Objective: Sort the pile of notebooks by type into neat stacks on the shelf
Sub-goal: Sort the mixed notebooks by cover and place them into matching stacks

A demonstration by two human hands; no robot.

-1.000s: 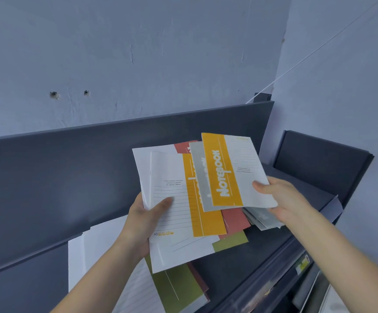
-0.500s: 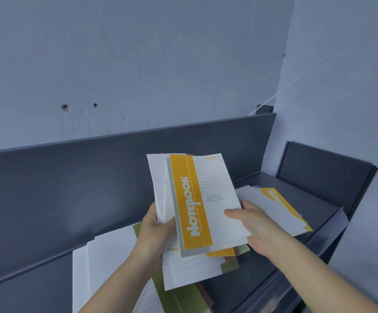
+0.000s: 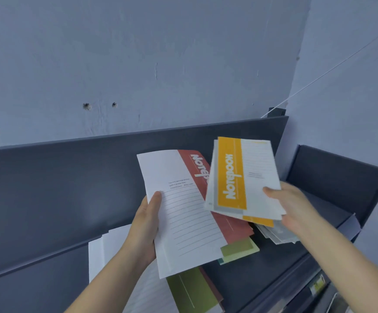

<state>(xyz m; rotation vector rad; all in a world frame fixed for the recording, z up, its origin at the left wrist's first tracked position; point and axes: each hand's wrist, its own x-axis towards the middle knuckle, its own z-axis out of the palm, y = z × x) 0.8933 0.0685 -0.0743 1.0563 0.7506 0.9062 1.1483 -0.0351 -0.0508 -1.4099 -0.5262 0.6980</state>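
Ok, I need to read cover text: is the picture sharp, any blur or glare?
Head view: the title on the yellow-banded white notebook is legible, its small print smeared; the pale notebook stack below the right hand is blurred; even light, no glare.

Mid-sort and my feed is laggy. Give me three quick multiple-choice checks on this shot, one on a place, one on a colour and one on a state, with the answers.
1. Where is the yellow notebook?
A) in the right hand
B) in the left hand
C) leaning on the wall

2. What colour is the band on the top notebook in the left hand?
A) blue
B) red
C) black

3. The yellow notebook is:
A) closed
B) spread open
C) rolled up

Answers:
1 A, the right hand grips its edge.
2 B, a red band runs along its right side.
3 A, its full front cover faces the camera.
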